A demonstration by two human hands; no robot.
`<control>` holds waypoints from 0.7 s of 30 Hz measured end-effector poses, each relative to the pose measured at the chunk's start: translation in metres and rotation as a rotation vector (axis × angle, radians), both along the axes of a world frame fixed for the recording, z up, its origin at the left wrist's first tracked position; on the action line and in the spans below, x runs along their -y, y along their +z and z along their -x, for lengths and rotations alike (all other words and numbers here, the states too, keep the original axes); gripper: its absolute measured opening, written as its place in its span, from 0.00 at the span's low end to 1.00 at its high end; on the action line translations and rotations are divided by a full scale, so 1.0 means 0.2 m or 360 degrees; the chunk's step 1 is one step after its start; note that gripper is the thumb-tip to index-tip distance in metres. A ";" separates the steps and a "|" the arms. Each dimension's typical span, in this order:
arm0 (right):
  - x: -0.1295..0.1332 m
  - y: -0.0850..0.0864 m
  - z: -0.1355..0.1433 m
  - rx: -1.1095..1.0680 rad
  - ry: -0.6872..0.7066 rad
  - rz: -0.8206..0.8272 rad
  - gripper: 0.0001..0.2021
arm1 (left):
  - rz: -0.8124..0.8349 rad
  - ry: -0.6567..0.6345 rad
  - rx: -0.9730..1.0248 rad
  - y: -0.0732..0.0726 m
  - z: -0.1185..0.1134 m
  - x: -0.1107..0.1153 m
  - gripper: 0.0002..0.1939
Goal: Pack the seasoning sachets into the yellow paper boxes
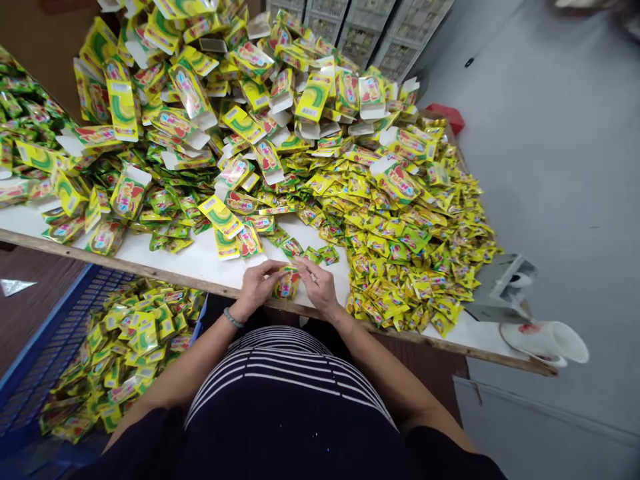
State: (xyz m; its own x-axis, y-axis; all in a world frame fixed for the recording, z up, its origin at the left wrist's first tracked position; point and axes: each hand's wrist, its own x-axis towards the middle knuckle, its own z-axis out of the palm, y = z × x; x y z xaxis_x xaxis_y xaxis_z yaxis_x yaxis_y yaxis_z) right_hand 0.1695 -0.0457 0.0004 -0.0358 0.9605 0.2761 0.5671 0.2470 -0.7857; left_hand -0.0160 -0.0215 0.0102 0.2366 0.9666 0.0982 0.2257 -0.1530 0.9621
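Observation:
Close to the table's front edge, my left hand (257, 287) and my right hand (319, 285) are both closed on one small yellow-green candy box (287, 285) between them. Fingers of both hands pinch its upper end; whether its flap is folded in is hard to make out. Just beyond my hands lie a few small candy packets (329, 254). Past my left hand are loose boxes, among them a yellow one (221, 215) with a green curve. To the right of my right hand rises a big heap of yellow candy packets (400, 247).
A tall pile of open-flapped boxes (240, 87) covers the back of the white table (200, 263). Below left, a blue crate (65, 320) holds many filled-looking boxes. A tape dispenser (505, 287) and a white mug (545, 340) stand at the right end. White crates (363, 30) are stacked behind.

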 end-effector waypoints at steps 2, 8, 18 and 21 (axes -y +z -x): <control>-0.06 0.02 -0.05 0.0086 -0.0121 -0.0004 0.16 | -0.0039 0.0139 -0.0146 0.11 0.14 -0.01 0.14; -0.34 0.03 -0.30 0.1110 -0.0254 -0.0084 0.17 | 0.0113 0.0468 -0.1658 0.49 0.72 -0.02 0.14; -0.36 0.00 -0.34 0.0829 -0.0350 -0.0139 0.15 | -0.0270 0.0017 -0.1283 0.23 -0.01 -0.26 0.12; -0.27 -0.03 -0.31 0.0273 -0.0414 0.0070 0.12 | -0.0262 -0.0073 -0.1364 0.17 -0.25 -0.39 0.11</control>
State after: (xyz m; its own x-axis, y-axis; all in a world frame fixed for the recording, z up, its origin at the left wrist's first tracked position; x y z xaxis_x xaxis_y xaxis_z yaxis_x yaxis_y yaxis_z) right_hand 0.2325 0.0080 -0.0057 0.1705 0.9543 0.2455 0.7320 0.0441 -0.6799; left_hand 0.0331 0.0558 0.0451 0.3313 0.9435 0.0064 0.8516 -0.3019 0.4286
